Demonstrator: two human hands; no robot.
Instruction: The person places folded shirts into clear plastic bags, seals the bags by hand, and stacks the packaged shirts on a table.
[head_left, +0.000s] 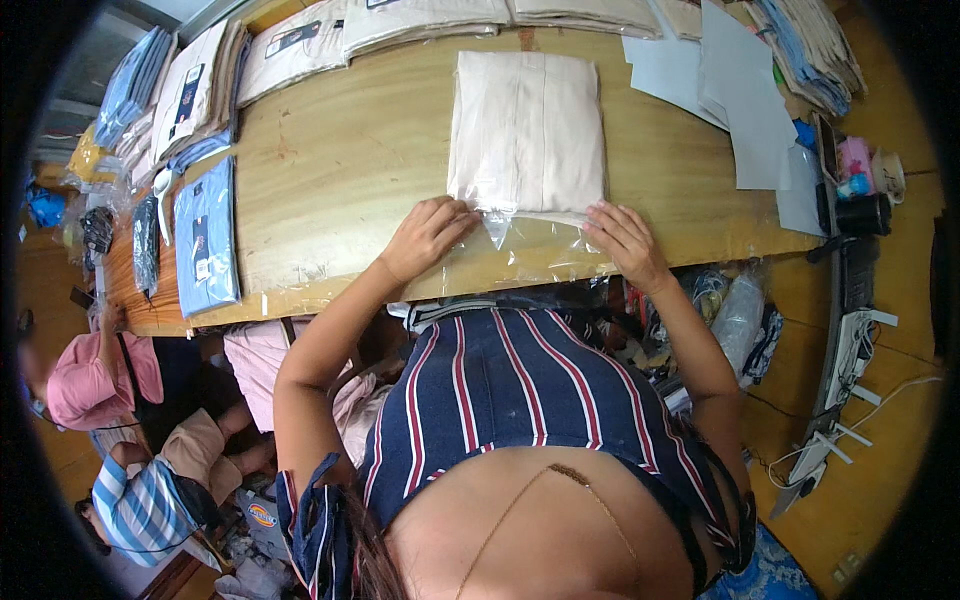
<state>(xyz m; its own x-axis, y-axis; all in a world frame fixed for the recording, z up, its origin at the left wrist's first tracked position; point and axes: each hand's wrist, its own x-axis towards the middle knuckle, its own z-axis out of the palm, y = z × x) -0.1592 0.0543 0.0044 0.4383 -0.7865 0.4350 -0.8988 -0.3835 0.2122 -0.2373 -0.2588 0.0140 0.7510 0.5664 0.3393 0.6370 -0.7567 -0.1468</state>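
A folded cream garment [528,135] lies flat on the wooden table in front of me, inside a clear plastic bag [497,226]. The loose end of the bag points toward me and hangs near the table's front edge. At its near left corner my left hand [430,238] is closed, fingers curled on the plastic. My right hand [630,248] pinches the near right corner, its fingers bent over the film beside the garment. The thumbs are partly hidden, so how tightly each hand grips is hard to see.
A bagged blue garment [208,238] lies to the left on the table [330,180]. Stacks of cream garments [425,28] line the far edge. White sheets [745,110] lie at the right. Two people [140,500] sit at the lower left. Bundled plastic [740,315] sits below the table.
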